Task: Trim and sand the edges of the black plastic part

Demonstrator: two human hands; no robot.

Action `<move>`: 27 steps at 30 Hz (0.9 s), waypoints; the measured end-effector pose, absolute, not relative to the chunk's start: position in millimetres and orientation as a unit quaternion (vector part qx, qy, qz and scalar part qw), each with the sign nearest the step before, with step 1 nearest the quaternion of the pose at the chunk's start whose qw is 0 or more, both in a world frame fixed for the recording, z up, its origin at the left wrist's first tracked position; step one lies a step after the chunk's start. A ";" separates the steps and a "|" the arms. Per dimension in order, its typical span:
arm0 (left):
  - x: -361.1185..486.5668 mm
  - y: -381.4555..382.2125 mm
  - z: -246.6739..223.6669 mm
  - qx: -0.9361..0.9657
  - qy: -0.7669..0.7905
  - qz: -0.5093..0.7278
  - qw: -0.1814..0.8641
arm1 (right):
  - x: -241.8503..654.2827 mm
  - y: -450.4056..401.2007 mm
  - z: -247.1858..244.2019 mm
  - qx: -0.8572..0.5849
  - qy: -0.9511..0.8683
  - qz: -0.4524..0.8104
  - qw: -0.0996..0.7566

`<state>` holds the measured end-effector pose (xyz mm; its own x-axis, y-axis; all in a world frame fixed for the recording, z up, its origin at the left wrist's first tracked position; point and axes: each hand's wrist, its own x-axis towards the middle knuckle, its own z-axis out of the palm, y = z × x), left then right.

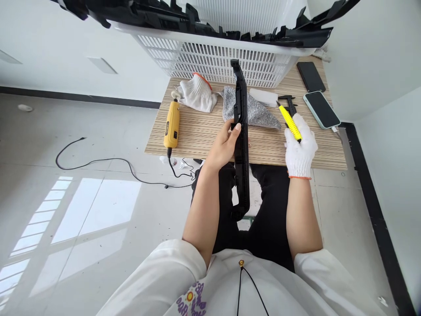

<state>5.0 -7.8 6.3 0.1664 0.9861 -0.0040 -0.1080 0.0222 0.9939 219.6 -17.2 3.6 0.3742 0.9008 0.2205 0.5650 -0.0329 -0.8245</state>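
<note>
Strip (242,162), black, mid-frame, pinched by bare left grip (224,147); yellow-handled tool (289,121), right of centre, held in gloved right grip (301,149); grey cloth (260,113) on desk (197,138), upper centre.

We see bright, even light, with pale window-shaped glare (95,210) on the glossy light-grey tiled floor (158,215), well left of the bare left hand (223,147). Shadows around that hand are faint and soft. We find it fairly sharp, while wide-angle distortion stretches the loose white fabric sleeves (164,272) behind it and slants the smooth white wall (386,114) right of the white-gloved right hand (301,142).
</note>
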 end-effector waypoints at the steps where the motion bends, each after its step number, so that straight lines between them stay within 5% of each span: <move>1: 5.0 -7.7 6.5 0.509 0.431 0.480 0.570 | 219.6 -17.4 2.1 -0.708 -0.546 0.142 0.425; 13: 6.0 -5.8 0.0 0.502 0.409 0.493 0.581 | 204.7 -18.4 -2.1 -0.768 -0.563 -0.033 0.303; 22: 7.9 -3.4 -5.9 0.502 0.410 0.518 0.557 | 188.1 -23.4 -5.5 -0.623 -0.563 -0.130 0.528; 27: 8.8 -2.5 -7.6 0.493 0.428 0.513 0.557 | 180.9 -38.6 0.9 -0.464 -0.719 -0.024 0.517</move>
